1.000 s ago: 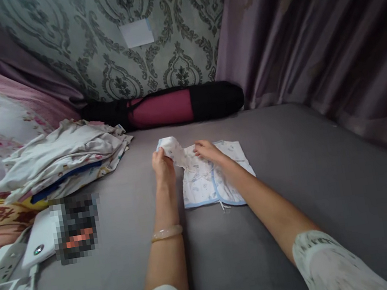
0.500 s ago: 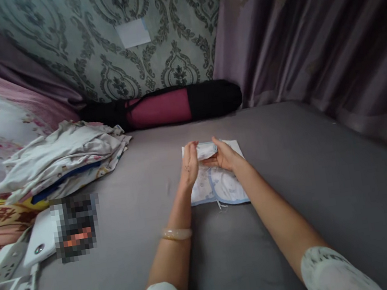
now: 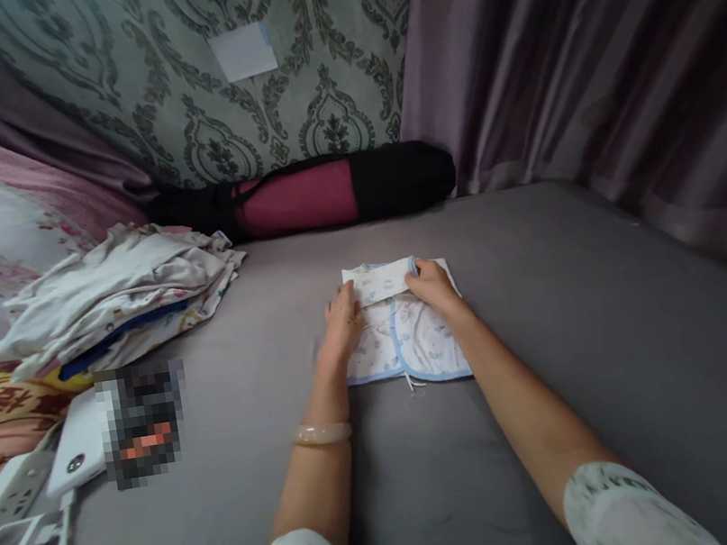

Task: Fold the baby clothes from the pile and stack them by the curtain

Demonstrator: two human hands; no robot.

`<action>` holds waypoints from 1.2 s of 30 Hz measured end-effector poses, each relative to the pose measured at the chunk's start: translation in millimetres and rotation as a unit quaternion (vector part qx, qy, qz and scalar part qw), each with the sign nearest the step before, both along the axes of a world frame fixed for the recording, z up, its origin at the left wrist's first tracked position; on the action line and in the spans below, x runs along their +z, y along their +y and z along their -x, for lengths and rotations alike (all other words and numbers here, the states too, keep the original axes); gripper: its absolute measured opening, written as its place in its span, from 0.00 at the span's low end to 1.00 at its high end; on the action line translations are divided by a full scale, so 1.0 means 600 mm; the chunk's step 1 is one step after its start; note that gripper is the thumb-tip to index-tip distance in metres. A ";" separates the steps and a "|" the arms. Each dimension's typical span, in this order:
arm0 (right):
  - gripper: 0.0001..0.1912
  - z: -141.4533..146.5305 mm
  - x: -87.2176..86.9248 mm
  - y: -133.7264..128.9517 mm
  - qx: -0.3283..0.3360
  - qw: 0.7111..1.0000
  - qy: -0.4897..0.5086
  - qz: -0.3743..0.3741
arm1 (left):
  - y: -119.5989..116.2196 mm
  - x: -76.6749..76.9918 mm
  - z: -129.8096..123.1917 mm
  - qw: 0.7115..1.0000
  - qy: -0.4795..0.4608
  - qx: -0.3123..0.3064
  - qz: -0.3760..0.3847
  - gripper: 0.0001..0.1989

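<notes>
A small white garment (image 3: 432, 340) with blue trim and a faint print lies on the grey sheet, its top part folded over into a flat band. My left hand (image 3: 344, 316) grips the left end of that band, fingers behind it. At the band's right end, my right hand (image 3: 434, 285) pinches the blue-edged corner between thumb and fingers. White ties stick out at the garment's bottom edge.
Folded clothes (image 3: 127, 290) are piled at the left, near a white power bank (image 3: 81, 442), a power strip (image 3: 11, 498) and cables. A black and maroon roll bag (image 3: 298, 198) lies along the wall. Curtains hang at the right.
Both hands have closed on the ends of the folded band, where they were held upright around it. The band now looks wider and flatter. My left hand has moved slightly left.
</notes>
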State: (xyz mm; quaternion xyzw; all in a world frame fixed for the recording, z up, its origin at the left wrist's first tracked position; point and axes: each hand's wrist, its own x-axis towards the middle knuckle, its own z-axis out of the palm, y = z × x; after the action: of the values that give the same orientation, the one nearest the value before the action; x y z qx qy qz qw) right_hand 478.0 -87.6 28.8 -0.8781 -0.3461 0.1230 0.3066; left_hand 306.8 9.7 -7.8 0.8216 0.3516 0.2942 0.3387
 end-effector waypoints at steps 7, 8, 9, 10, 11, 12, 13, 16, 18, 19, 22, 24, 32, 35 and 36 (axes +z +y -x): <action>0.23 0.027 0.020 -0.019 -0.022 0.993 -0.056 0.102 | -0.003 0.003 0.011 0.995 0.083 -0.040 -0.034 0.27; 0.23 0.033 0.022 -0.020 -0.025 0.992 -0.072 0.105 | -0.003 0.005 0.011 0.994 0.094 -0.040 -0.036 0.27; 0.22 0.038 0.024 -0.021 -0.030 0.990 -0.095 0.103 | -0.003 0.006 0.011 0.993 0.104 -0.039 -0.038 0.26; 0.22 0.044 0.026 -0.021 -0.036 0.987 -0.123 0.098 | -0.004 0.007 0.011 0.992 0.111 -0.037 -0.041 0.26; 0.22 0.050 0.025 -0.020 -0.036 0.983 -0.153 0.090 | -0.004 0.009 0.010 0.992 0.115 -0.034 -0.045 0.26; 0.22 0.056 0.024 -0.018 -0.025 0.980 -0.184 0.078 | -0.004 0.010 0.009 0.991 0.119 -0.032 -0.050 0.25; 0.23 0.062 0.021 -0.016 0.000 0.975 -0.212 0.062 | -0.005 0.011 0.008 0.991 0.122 -0.029 -0.055 0.25; 0.26 0.079 0.003 -0.006 0.107 0.961 -0.254 0.026 | -0.007 0.014 0.006 0.988 0.136 -0.023 -0.070 0.24; 0.28 0.087 -0.013 0.001 0.146 0.959 -0.242 0.036 | -0.009 0.015 0.005 0.985 0.152 -0.023 -0.073 0.24; 0.29 0.090 -0.022 0.004 0.149 0.961 -0.228 0.050 | -0.010 0.015 0.005 0.984 0.162 -0.024 -0.072 0.24; 0.31 0.092 -0.040 0.007 0.142 0.967 -0.192 0.091 | -0.012 0.017 0.005 0.978 0.194 -0.022 -0.068 0.24; 0.32 0.090 -0.044 0.007 0.137 0.967 -0.188 0.101 | -0.012 0.019 0.005 0.976 0.205 -0.019 -0.068 0.24; 0.32 0.098 -0.012 0.029 0.146 0.964 -0.173 0.141 | -0.016 0.027 0.009 0.979 0.193 -0.022 -0.065 0.23; 0.30 0.107 -0.013 0.043 0.202 0.951 -0.207 0.110 | -0.016 0.028 0.009 0.978 0.197 -0.004 -0.070 0.21; 0.30 0.109 -0.016 0.046 0.214 0.948 -0.207 0.110 | -0.015 0.028 0.009 0.977 0.201 0.002 -0.071 0.21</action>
State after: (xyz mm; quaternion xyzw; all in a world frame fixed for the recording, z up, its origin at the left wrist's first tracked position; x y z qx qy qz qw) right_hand 412.8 -59.8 18.9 -0.8176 -0.5663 0.0386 0.0961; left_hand 301.6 0.8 9.3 0.8852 0.3925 0.1482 0.2010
